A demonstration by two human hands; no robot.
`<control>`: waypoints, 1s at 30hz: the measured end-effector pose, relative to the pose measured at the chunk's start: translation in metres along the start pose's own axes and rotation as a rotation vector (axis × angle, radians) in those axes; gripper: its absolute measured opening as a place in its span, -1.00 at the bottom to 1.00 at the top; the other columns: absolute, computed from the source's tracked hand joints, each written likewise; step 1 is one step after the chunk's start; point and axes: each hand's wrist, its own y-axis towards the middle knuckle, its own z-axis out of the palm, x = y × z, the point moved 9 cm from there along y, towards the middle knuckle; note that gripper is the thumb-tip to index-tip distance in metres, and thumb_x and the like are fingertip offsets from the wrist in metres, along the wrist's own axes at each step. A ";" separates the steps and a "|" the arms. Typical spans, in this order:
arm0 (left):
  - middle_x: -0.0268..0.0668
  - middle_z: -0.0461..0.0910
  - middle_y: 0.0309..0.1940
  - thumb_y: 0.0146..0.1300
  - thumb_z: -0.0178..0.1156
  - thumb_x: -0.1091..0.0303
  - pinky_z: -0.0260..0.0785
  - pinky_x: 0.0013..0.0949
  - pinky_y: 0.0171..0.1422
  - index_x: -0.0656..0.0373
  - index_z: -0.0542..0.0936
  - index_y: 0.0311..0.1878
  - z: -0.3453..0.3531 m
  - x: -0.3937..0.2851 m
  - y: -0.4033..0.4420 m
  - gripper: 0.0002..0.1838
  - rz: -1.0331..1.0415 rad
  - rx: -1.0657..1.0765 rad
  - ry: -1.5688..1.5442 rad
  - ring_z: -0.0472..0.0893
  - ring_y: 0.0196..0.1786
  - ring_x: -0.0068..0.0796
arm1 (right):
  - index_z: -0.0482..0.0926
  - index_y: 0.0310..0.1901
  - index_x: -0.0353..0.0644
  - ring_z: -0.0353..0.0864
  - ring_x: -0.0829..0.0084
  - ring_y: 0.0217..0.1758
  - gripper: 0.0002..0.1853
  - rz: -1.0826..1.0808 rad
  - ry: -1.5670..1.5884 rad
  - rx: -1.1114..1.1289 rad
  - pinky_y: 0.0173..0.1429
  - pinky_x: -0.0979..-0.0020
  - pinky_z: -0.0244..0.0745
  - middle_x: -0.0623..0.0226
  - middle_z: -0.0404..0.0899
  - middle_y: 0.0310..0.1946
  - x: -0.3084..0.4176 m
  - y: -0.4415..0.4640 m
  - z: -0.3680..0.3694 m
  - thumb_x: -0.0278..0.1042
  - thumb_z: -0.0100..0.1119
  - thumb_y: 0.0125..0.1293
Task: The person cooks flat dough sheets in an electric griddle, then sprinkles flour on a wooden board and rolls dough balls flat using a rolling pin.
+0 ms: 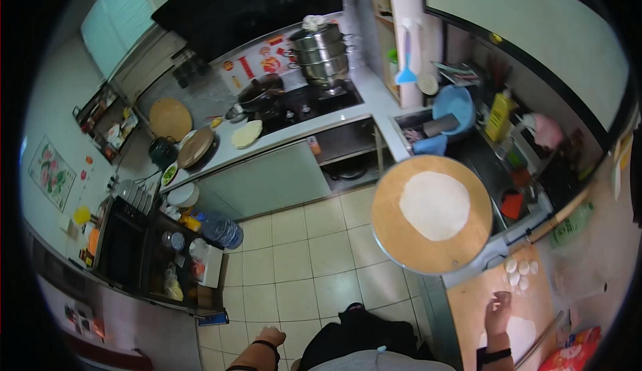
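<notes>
My right hand (498,311) is over a wooden work surface (471,304) at the lower right, fingers curled together; whether anything is in them is hidden. Beneath and beside it lies a pale, flat dough sheet (523,334). A rolling pin (543,336) lies slantwise along the sheet's right side. Just beyond the hand sit several small white dough pieces (523,281). My left hand (271,335) hangs at my side above the floor, loosely closed with nothing visible in it. Farther ahead, a round wooden board (391,220) carries another rolled-out dough sheet (436,206).
The sink (485,170) behind the round board holds a blue basin (455,110). On the stove stand a stacked steamer (319,56) and a pan (261,93). Pale flatbreads (247,134) lie on the counter. A red package (572,354) sits at the lower right.
</notes>
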 end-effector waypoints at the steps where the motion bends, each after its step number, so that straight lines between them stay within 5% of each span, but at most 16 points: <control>1: -0.04 0.40 0.29 0.28 0.00 -0.08 0.22 -0.01 0.40 0.08 0.53 0.22 0.005 0.003 0.005 -0.43 0.033 -0.039 -0.023 0.38 0.35 -0.08 | 0.46 -0.20 -0.30 0.55 0.25 -0.27 -0.73 -0.026 0.024 0.002 -0.23 0.33 0.49 0.14 0.48 -0.25 0.003 0.013 0.012 -0.70 0.12 0.01; 2: -0.02 0.51 0.19 0.28 -0.01 -0.12 0.31 -0.11 0.35 0.14 0.58 0.15 0.012 0.004 0.010 -0.41 0.067 -0.080 -0.048 0.44 0.29 -0.05 | 0.46 -0.23 -0.32 0.54 0.21 -0.33 -0.76 -0.108 0.089 0.004 -0.24 0.31 0.47 0.14 0.49 -0.31 0.019 0.022 0.038 -0.69 0.10 0.01; 3: -0.05 0.50 0.21 0.26 0.01 -0.10 0.25 0.03 0.37 0.09 0.58 0.15 0.054 0.004 0.036 -0.44 0.130 0.012 -0.087 0.42 0.31 -0.03 | 0.49 -0.26 -0.31 0.53 0.19 -0.36 -0.79 -0.302 -0.030 0.025 -0.24 0.27 0.48 0.11 0.49 -0.35 0.069 0.013 0.052 -0.66 0.10 0.01; 5: -0.07 0.47 0.24 0.24 0.02 -0.09 0.18 0.20 0.38 0.05 0.59 0.15 0.071 0.025 0.107 -0.46 0.212 0.034 -0.030 0.40 0.34 -0.03 | 0.54 -0.29 -0.28 0.55 0.18 -0.35 -0.82 -0.294 0.067 0.187 -0.23 0.22 0.49 0.10 0.52 -0.34 0.141 0.016 0.119 -0.58 0.15 0.01; 6: -0.08 0.51 0.19 0.22 0.03 -0.07 0.25 0.09 0.36 0.05 0.62 0.11 0.053 0.034 0.103 -0.48 0.140 -0.041 -0.089 0.43 0.30 -0.04 | 0.57 -0.30 -0.26 0.56 0.18 -0.34 -0.83 -0.354 0.037 0.229 -0.22 0.22 0.50 0.10 0.52 -0.35 0.167 0.013 0.156 -0.54 0.18 0.01; 7: -0.01 0.56 0.11 0.34 -0.09 -0.15 0.33 -0.19 0.34 0.16 0.62 0.07 0.011 0.014 0.053 -0.41 0.426 -0.033 0.023 0.50 0.22 -0.05 | 0.57 -0.30 -0.26 0.56 0.18 -0.34 -0.83 -0.385 0.045 0.218 -0.22 0.22 0.50 0.10 0.52 -0.35 0.185 0.014 0.178 -0.54 0.18 0.01; 11: -0.06 0.60 0.06 0.32 -0.03 -0.03 0.36 -0.12 0.30 0.18 0.66 -0.03 -0.041 0.068 0.115 -0.51 0.511 -0.117 -0.142 0.53 0.17 -0.02 | 0.55 -0.38 -0.26 0.58 0.04 -0.34 -0.93 -0.420 0.056 0.309 -0.24 0.17 0.52 0.04 0.55 -0.42 0.224 0.026 0.289 -0.54 0.13 0.05; 14: -0.04 0.60 0.05 0.28 0.03 0.01 0.38 -0.12 0.29 0.13 0.68 -0.05 -0.117 0.137 0.128 -0.56 0.254 -0.186 -0.321 0.53 0.16 -0.02 | 0.57 -0.40 -0.25 0.61 0.04 -0.32 -0.93 -0.377 -0.016 0.370 -0.23 0.16 0.53 0.00 0.57 -0.42 0.273 0.040 0.361 -0.49 0.14 0.05; 17: -0.08 0.59 0.07 0.19 0.04 -0.04 0.35 -0.04 0.30 0.07 0.65 0.04 -0.140 0.196 0.248 -0.50 0.117 -0.278 -0.330 0.49 0.22 -0.07 | 0.61 -0.42 -0.25 0.62 0.04 -0.35 -0.92 -0.331 -0.055 0.445 -0.24 0.18 0.53 -0.02 0.59 -0.39 0.341 0.054 0.416 -0.46 0.17 0.05; 20: -0.09 0.67 -0.36 0.14 0.15 0.07 0.48 -0.03 -0.01 0.05 0.70 -0.32 -0.236 0.227 0.274 -0.71 0.140 -0.674 -0.480 0.60 -0.12 -0.03 | 0.60 -0.34 -0.23 0.58 0.17 -0.39 -0.87 -0.387 -0.084 0.560 -0.24 0.23 0.52 0.10 0.53 -0.38 0.410 0.072 0.474 -0.47 0.23 0.02; 24: -0.11 0.59 -0.36 0.10 0.22 0.18 0.47 -0.01 -0.14 0.02 0.68 -0.43 -0.378 0.240 0.269 -0.84 0.133 -1.048 -0.702 0.59 -0.25 -0.04 | 0.61 -0.44 -0.27 0.61 0.14 -0.40 -0.91 -0.445 -0.059 0.618 -0.28 0.26 0.54 0.03 0.59 -0.41 0.462 0.122 0.586 -0.44 0.22 0.06; 30: -0.21 0.50 -0.33 -0.04 0.37 0.32 0.36 -0.05 -0.06 0.01 0.69 -0.30 -0.587 0.256 0.277 -0.82 0.250 -1.203 -0.662 0.54 -0.13 -0.13 | 0.60 -0.34 -0.23 0.60 0.16 -0.40 -0.89 -0.612 0.133 0.785 -0.28 0.24 0.55 0.06 0.56 -0.36 0.635 0.182 0.760 -0.40 0.25 0.10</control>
